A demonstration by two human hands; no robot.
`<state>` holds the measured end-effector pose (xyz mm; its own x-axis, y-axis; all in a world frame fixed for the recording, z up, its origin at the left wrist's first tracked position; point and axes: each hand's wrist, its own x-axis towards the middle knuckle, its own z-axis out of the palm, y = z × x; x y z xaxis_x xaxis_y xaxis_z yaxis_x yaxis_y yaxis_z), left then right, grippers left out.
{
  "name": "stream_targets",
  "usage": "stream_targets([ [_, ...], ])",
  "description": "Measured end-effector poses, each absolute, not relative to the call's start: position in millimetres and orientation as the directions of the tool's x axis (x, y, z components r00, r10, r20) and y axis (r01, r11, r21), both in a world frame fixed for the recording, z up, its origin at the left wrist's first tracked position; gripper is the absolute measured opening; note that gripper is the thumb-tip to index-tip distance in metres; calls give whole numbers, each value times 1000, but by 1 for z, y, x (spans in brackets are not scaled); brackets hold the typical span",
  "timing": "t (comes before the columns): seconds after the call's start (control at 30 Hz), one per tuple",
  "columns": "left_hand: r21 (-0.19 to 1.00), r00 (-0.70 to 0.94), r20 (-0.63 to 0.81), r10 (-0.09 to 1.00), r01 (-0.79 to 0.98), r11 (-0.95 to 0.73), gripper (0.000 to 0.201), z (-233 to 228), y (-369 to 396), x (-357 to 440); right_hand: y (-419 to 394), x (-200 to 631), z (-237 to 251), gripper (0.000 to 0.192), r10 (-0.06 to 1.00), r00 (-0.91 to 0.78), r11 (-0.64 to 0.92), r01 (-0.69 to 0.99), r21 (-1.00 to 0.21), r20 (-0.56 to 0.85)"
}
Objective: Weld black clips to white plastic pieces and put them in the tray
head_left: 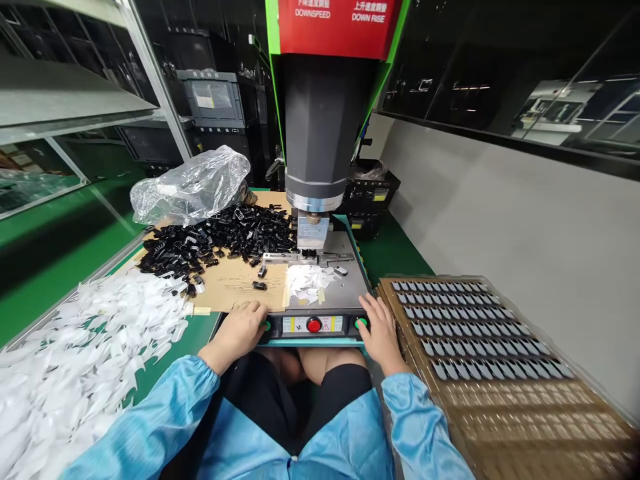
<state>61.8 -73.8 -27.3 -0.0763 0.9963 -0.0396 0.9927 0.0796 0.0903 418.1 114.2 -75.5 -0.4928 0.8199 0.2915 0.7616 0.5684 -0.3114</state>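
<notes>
A worker's left hand (239, 331), fingers together and gently bent, lies over one end of a press's control panel (287, 325), its thumb at a green button (267, 326); the right hand (381, 330), fingers spread, sets its thumb on the matching right button (358, 323). Neither hand grips anything. Whether the buttons are pushed down cannot be told.

Between them sits a red button (314, 325); beyond, white slips (306, 283) litter the plate. Under the press head (320, 120), a black part (309, 254) sits in the fixture (280, 257). This looks like the pressing step, which would call for both thumbs down together and fingers clear of the head.

Left of the press, loose black parts (220, 233) are heaped on cardboard (235, 283) beside a clear bag (193, 187), with a white pile (90, 333) nearer. At right, grey-faced pieces (460, 330) stand in rows in a tray (417, 340).

The red sign (335, 40) reads "DOWNSPEED" and "DOWN RISE," beneath Chinese characters. The panel's fine print and the crate (215, 100) label are too small to read.
</notes>
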Motion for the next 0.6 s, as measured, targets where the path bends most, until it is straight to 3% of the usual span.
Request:
stream_targets([
  [0.3,146,-137,-33,990,979,141,10,-25,-65,60,115,416,-76,63,834,-495,547,802,-242,244],
  [0.6,112,-161,-134,978,978,177,27,-22,-51,60,107,405,-56,64,867,-480,495,861,-117,136],
])
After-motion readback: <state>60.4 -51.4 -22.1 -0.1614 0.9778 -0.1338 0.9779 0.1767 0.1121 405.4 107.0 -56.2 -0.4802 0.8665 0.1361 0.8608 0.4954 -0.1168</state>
